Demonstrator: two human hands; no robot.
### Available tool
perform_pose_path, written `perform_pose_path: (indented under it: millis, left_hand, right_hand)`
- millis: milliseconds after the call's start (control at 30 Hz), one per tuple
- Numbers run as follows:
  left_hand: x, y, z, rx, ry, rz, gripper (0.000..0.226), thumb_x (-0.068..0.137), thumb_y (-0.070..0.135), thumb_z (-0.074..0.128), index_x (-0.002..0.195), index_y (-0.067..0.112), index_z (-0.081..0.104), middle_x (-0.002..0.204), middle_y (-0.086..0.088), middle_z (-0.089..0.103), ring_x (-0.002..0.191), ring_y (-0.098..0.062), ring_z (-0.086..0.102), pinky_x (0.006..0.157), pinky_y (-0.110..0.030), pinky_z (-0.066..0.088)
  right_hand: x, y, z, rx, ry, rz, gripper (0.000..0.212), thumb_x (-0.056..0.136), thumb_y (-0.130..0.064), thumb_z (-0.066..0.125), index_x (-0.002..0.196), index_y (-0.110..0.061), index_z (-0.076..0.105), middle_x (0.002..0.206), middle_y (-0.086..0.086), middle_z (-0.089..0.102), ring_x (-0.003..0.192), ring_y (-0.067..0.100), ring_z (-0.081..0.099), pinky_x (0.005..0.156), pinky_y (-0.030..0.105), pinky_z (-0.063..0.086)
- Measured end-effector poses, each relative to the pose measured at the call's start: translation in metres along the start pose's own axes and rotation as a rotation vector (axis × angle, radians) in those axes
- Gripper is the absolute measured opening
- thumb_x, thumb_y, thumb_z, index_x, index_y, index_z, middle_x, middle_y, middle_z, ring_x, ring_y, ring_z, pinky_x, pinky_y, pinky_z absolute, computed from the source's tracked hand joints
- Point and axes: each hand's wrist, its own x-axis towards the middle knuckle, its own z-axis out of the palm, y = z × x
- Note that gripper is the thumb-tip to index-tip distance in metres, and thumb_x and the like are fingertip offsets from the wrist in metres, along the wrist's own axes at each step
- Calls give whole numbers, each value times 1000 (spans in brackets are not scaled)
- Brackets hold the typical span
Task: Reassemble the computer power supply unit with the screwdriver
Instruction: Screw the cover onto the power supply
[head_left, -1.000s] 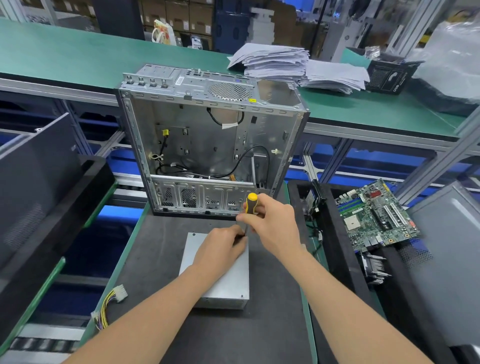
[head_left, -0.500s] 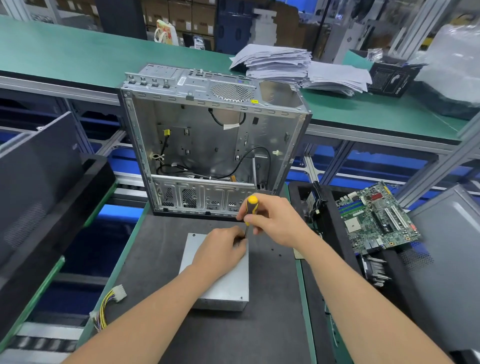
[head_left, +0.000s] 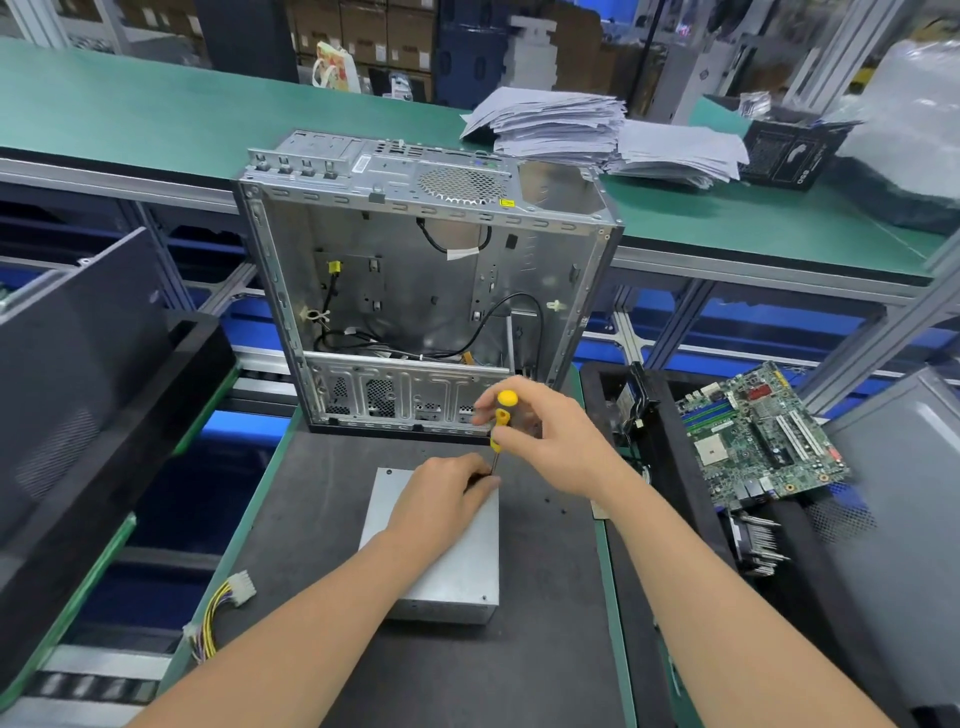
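While the open computer case (head_left: 426, 280) stands at the far edge of the dark surface (head_left: 311, 519), the power supply unit (head_left: 457, 566) lies flat nearer. The right hand (head_left: 545, 441) grips the upright screwdriver (head_left: 502, 415). The left hand (head_left: 441, 493) pinches its tip at the unit's far right corner. This is probably a cover screw being driven; next, a square downward twist.
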Motion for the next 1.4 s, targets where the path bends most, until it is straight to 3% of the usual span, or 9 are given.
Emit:
perform_pose_path:
  millis: [100, 267, 367, 567, 667, 833, 1033, 1200, 1400]
  left_hand:
    - [-1, 0, 0, 1, -12, -9, 16, 97, 34, 65, 90, 21, 71, 78, 2, 72, 77, -22, 65, 68, -39, 51]
    - [-1, 0, 3, 17, -1, -37, 17, 95, 36, 62, 88, 22, 68, 75, 3, 71, 75, -20, 65, 66, -41, 53]
    - [-1, -1, 5, 17, 2, -47, 17, 94, 36, 62, 89, 21, 70, 76, 3, 73, 75, -19, 67, 65, -40, 54]
    - [-2, -3, 4, -14, -36, -48, 14, 95, 33, 61, 98, 23, 71, 89, 7, 76, 87, -17, 70, 74, -38, 56]
    - [-2, -3, 1, -50, -46, -95, 14, 93, 27, 62, 102, 30, 73, 94, 16, 75, 92, -8, 68, 79, -32, 56]
    - [15, 7, -4, -13, -82, -306, 12, 88, 41, 67, 76, 38, 69, 77, 23, 68, 82, -2, 62, 61, -23, 44]
    - [38, 9, -6, 7, -217, -399, 19, 88, 39, 73, 70, 34, 73, 71, 24, 66, 82, -7, 62, 71, -26, 47]
    - [38, 39, 19, 305, -222, -171, 6, 93, 34, 64, 94, 32, 70, 100, 9, 72, 101, -20, 66, 74, -30, 47]
    - [52, 78, 73, 653, -441, 8, 25, 90, 1, 62, 111, 15, 65, 114, -11, 64, 104, -34, 68, 72, -36, 43]
  right_hand:
    - [-2, -3, -1, 117, -99, -26, 28, 96, 5, 64, 109, -19, 68, 112, -9, 77, 114, 13, 72, 101, 35, 56]
    - [-1, -4, 23, 117, 229, 124, 22, 87, -2, 76, 95, -21, 68, 90, -10, 79, 93, 10, 76, 96, 44, 59]
    - [-3, -10, 41, 68, 389, 232, 21, 86, -14, 80, 93, -28, 67, 87, -12, 77, 100, 14, 73, 92, 45, 58]
    - [-3, -13, 31, 21, 371, 170, 14, 88, -17, 80, 92, -21, 67, 86, -6, 77, 88, 14, 75, 87, 46, 60]
    - [-10, -13, 14, 122, 541, 116, 14, 88, -15, 77, 94, -25, 68, 83, -10, 76, 78, 12, 76, 82, 48, 62]
    - [-20, -2, -10, 26, 600, 176, 13, 88, -23, 77, 92, -32, 68, 83, -11, 76, 82, 10, 74, 87, 48, 60]
    - [-35, 17, -21, -32, 608, 338, 11, 87, -23, 78, 91, -31, 71, 80, -11, 76, 79, 8, 73, 90, 44, 59]
    - [-59, 39, -24, -37, 622, 427, 10, 87, -25, 78, 89, -31, 70, 81, -8, 77, 79, 11, 74, 87, 39, 58]
    - [-85, 72, -29, -18, 598, 492, 7, 88, -25, 76, 88, -26, 68, 75, -1, 74, 75, 20, 72, 85, 40, 57]
